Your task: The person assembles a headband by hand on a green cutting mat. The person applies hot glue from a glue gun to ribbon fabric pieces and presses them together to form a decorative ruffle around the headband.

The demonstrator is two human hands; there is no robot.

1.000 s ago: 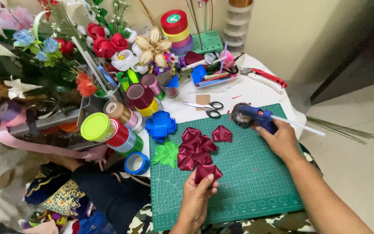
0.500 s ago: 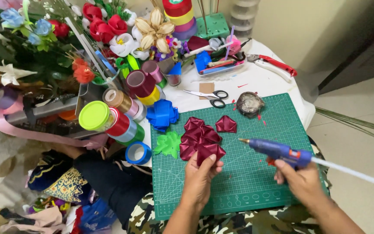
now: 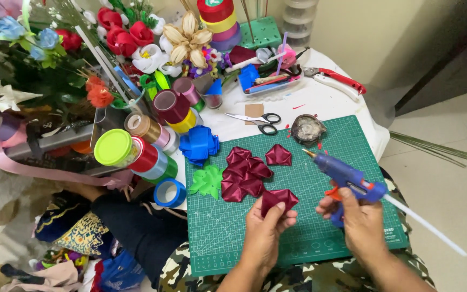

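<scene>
My left hand (image 3: pixel 266 230) pinches a folded maroon ribbon petal (image 3: pixel 278 199) just above the green cutting mat (image 3: pixel 298 232). My right hand (image 3: pixel 357 223) grips a blue glue gun (image 3: pixel 347 176) with a white glue stick trailing out its back; the nozzle points up and left, a short way right of the petal. Several more maroon petals (image 3: pixel 243 174) lie grouped on the mat, and a single one (image 3: pixel 278 156) sits apart to their right.
A blue ribbon bow (image 3: pixel 199 145) and a green one (image 3: pixel 207 181) lie at the mat's left edge. Ribbon rolls (image 3: pixel 149 146), artificial flowers (image 3: pixel 152 43), scissors (image 3: pixel 258 121), a round dish (image 3: pixel 307 128) and red-handled pliers (image 3: pixel 335 80) crowd the table behind.
My right hand took the glue gun from the round dish, swung it down, and now brings it close to the petal. My left hand moved the petal slightly right.
</scene>
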